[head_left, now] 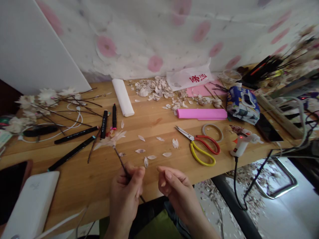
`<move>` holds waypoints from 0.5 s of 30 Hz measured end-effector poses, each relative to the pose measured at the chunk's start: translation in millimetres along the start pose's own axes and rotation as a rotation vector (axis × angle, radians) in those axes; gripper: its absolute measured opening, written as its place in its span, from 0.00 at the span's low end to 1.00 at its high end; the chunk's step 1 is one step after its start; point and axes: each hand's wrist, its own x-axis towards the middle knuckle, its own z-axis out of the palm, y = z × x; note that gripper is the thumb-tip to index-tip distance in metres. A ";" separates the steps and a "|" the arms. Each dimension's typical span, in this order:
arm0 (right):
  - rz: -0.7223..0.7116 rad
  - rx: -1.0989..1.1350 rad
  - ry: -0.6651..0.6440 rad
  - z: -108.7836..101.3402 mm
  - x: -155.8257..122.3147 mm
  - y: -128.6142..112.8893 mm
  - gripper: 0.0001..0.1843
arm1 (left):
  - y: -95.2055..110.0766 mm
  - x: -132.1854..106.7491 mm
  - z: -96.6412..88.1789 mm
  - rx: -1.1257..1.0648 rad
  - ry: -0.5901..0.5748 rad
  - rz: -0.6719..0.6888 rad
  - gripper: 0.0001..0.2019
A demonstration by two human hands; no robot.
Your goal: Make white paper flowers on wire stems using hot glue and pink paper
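My left hand (127, 189) is closed round a thin dark stem (121, 161) that carries a pale paper flower (111, 141) at its far end, tilted up to the left over the wooden table (82, 179). My right hand (171, 184) hovers just to the right of it, fingers curled with fingertips pinched together; whether it holds something is hidden. Several loose pale petals (149, 156) lie on the table just beyond both hands.
Red and yellow scissors (199, 146), a tape ring (212, 131) and a white glue gun (241, 144) with a black cord lie to the right. Black markers (74, 135), finished flowers (42, 99), a white roll (122, 97), a pink roll (201, 114) and a petal heap (152, 88) lie farther back.
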 end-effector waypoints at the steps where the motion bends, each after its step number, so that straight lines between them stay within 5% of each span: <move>1: 0.019 0.011 -0.008 1.3 0.2 -1.2 0.15 | -2.1 -0.1 -1.0 0.020 -0.044 -0.026 0.24; 5: 0.016 -0.003 -0.044 4.0 -0.2 -2.5 0.13 | -3.7 -0.2 -2.4 0.156 -0.169 -0.028 0.18; 10: -0.099 -0.158 -0.062 -3.4 -1.5 0.2 0.10 | 3.7 -5.5 6.5 0.348 -0.075 0.171 0.05; 15: -0.173 -0.297 -0.087 -11.8 -2.8 2.2 0.11 | 8.9 -8.6 13.1 0.461 -0.037 0.257 0.04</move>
